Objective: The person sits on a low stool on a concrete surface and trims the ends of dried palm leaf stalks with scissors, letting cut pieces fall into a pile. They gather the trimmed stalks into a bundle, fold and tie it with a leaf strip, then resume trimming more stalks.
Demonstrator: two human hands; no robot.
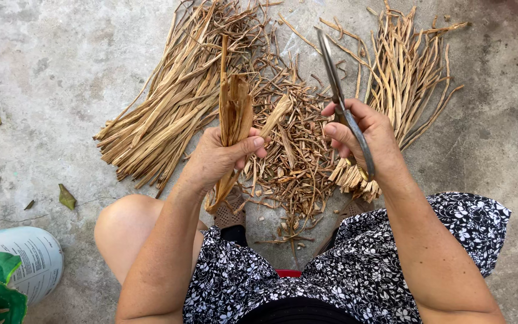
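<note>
— What have you got in each hand?

— My left hand point(220, 157) is closed around a small bundle of dry stalks point(235, 114), held upright. My right hand point(364, 135) grips a pair of metal shears point(338, 99), blades together and pointing away from me.

— And around the bundle?

— Just beyond it, on the concrete floor point(49, 72), lies a litter of short cut scraps point(295, 150). Left of the bundle is a long heap of stalks point(163, 114); well to its right, past the shears, another heap point(409, 78).
</note>
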